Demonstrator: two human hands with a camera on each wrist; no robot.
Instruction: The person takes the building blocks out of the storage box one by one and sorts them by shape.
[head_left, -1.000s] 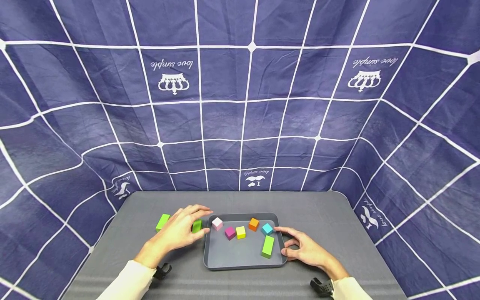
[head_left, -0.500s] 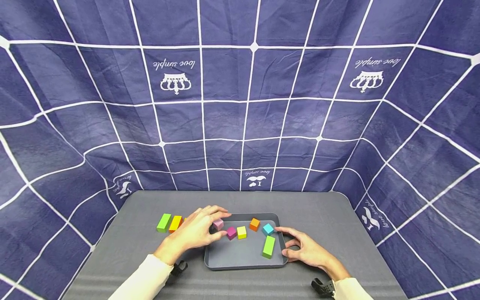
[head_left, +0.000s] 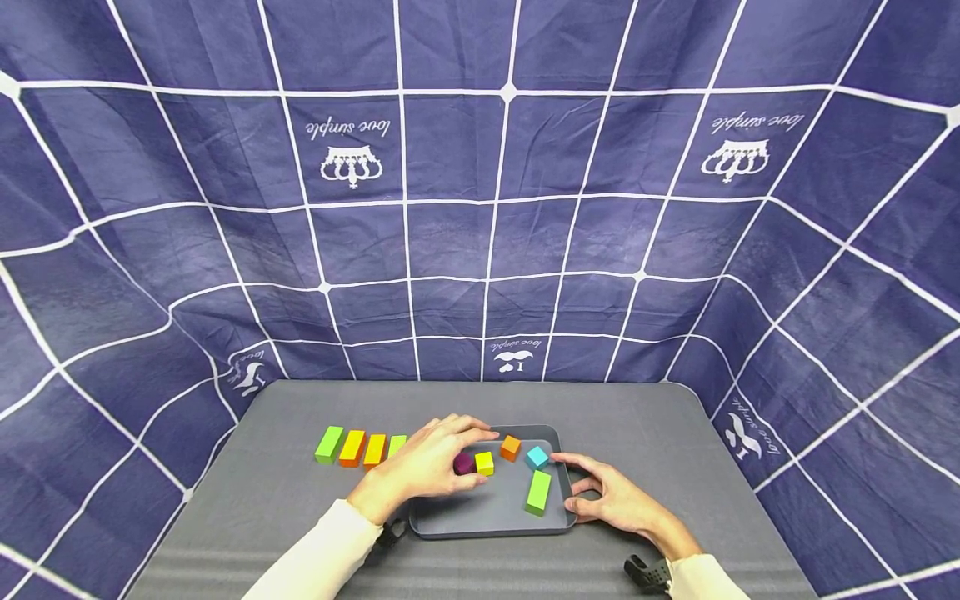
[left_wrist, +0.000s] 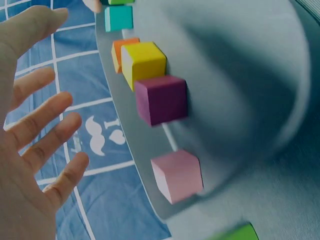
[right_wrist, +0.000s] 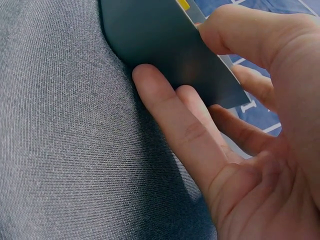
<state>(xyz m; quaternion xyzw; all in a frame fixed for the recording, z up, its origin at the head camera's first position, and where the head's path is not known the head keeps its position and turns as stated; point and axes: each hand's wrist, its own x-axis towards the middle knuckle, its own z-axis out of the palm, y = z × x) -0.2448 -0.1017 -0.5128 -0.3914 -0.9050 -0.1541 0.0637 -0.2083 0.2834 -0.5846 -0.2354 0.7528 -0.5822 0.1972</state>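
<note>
My left hand (head_left: 427, 462) hovers over the left part of a grey tray (head_left: 491, 534), its fingers spread apart and holding nothing. Beneath or near its fingertips are a purple cube (head_left: 464, 463) and a yellow cube (head_left: 484, 464). A pink cube (left_wrist: 177, 175) lies in the tray's corner in the left wrist view; the hand hides it from the head view. My right hand (head_left: 611, 500) grips the tray's right edge, some fingers against the outer wall and one at the rim. Close by in the tray are a turquoise cube (head_left: 537, 457), an orange cube (head_left: 511, 447) and a long green block (head_left: 537, 492).
Left of the tray, a row of blocks lies on the grey table (head_left: 247, 517): a green block (head_left: 329, 445), a yellow-orange block (head_left: 352, 448), an orange block (head_left: 375, 451) and a light green block (head_left: 397, 445). A blue checked cloth (head_left: 450, 242) hangs behind and at the sides.
My left hand has moved right, from beside the row of blocks to over the tray, uncovering the row and covering the pink cube. The right hand stays at the tray's edge.
</note>
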